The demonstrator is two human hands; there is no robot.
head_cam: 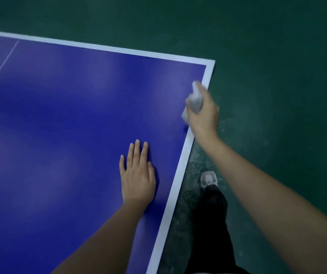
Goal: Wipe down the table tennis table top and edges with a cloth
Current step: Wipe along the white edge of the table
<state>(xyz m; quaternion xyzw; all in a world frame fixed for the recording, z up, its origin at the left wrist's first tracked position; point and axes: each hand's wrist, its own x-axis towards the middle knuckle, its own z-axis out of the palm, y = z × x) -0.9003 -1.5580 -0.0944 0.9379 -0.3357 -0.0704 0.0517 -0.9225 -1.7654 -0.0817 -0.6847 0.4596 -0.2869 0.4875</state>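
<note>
- Cloth (193,101), pale and bunched, sits in our right hand (205,113) over the table's right border, at about two o'clock from our left hand (138,179); the right fingers curl round it and one end pokes out toward twelve o'clock
- Our left hand lies flat on the blue table top (75,119), fingers straight and close together, pointing to twelve o'clock and grasping nothing, just inside the white border line (178,175)
- From the cloth, the table corner (211,63) lies near at one o'clock; a thin centre line (0,70) runs off at ten o'clock of the view
- Beyond the edge we see green floor (277,76), and our shoe (209,178) at five o'clock from the left hand
- Risk, as we judge it: so tightly wadded, the cloth may meet the surface with only a small patch and leave strips unwiped; a sweep off the border could miss the vertical edge face, and weight on the flat left palm could leave fresh marks on the top
- Hard to make out: the cloth is blurred, so we cannot tell whether it touches the table or rides above it; the edge face is hidden from this angle, and the table's left and near parts are cut off by the frame
</note>
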